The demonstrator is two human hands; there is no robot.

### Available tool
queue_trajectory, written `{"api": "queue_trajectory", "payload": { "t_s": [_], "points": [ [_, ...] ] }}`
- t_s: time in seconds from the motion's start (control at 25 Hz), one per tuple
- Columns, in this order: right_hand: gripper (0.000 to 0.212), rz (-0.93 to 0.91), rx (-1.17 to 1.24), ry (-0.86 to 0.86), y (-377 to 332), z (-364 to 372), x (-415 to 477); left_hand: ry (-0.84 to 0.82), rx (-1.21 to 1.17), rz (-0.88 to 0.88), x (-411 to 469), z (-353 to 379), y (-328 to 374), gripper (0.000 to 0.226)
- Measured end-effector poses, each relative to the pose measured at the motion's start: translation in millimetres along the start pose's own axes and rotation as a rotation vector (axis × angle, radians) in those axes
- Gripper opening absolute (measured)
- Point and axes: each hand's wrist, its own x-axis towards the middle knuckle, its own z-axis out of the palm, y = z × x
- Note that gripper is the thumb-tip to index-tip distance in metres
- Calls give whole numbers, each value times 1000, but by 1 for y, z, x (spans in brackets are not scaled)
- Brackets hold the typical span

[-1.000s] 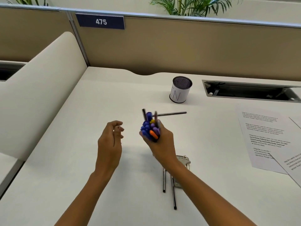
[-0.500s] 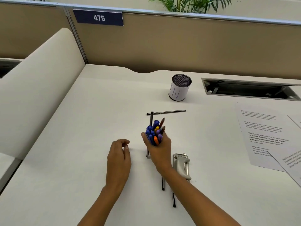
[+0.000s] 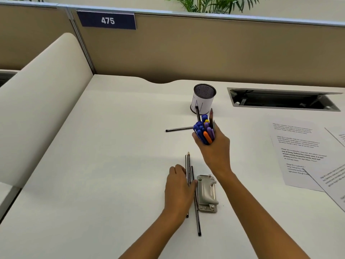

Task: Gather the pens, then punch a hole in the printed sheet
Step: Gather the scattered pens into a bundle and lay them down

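My right hand is shut on a bundle of pens, blue, purple, orange and yellow, held upright above the desk just in front of the mesh pen cup. My left hand lies over three thin dark pens on the desk, with fingers on their left and thumb on their right. A grey hole punch sits right beside those pens. One more dark pen lies alone left of the bundle. The printed sheet lies flat at the right.
A second printed sheet overlaps the first at the right edge. An open cable tray is sunk into the desk at the back right. A cream side panel borders the desk on the left, a tan partition at the back.
My left hand moved right and closed over the pens beside the punch. My right hand carried the bundle up and away toward the cup, uncovering the punch.
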Motion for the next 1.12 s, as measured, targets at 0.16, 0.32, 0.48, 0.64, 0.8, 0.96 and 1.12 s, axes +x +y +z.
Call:
{"api": "queue_trajectory", "payload": {
  "t_s": [0.16, 0.32, 0.48, 0.64, 0.8, 0.96, 1.12],
  "points": [
    [35, 46, -52, 30, 15, -5, 10, 1, 121, -75, 9, 0, 4, 27],
    [37, 16, -183, -32, 28, -4, 28, 45, 363, -171, 18, -4, 2, 19],
    [32, -137, -608, -250, 43, 5, 59, 56, 690, -121, 12, -13, 0, 9],
    [29, -321, -892, -498, 55, 20, 88, -42, 739, -144, 9, -16, -3, 9],
    [33, -334, -1069, -626, 61, 35, 102, -133, 731, -118, 8, -16, -3, 11],
    [30, -380, -1040, -722, 61, 42, 108, -155, 631, -70, 13, -26, -12, 19],
    [32, -651, -958, -903, 55, 36, 98, -10, 215, -184, 38, -35, -22, 25]
  ]
}}
